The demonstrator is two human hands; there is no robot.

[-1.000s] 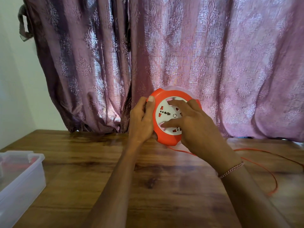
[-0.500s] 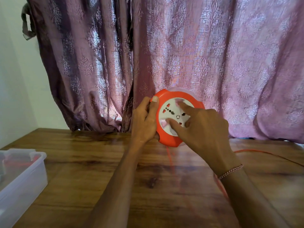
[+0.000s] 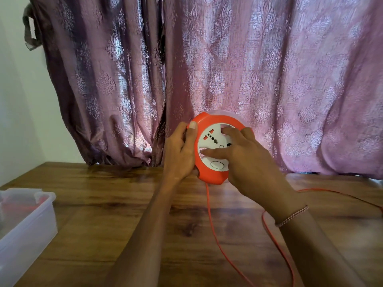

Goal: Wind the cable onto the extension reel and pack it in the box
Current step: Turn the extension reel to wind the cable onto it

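Hands (image 3: 246, 160) on orange-white reel (image 3: 209, 175), orange cable (image 3: 211, 220) hanging loose

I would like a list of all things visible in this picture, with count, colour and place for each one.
extension reel: one, orange with white socket face, held above the table's far middle
cable: one, orange, hanging from the reel and looping over the table to the right
box: one, clear plastic, table's left edge
table: one, brown wood, across the foreground
curtain: purple patterned, behind the table
bracelet: one, pink and white, right wrist
left hand: grips the reel's left rim
right hand: fingers on the white face
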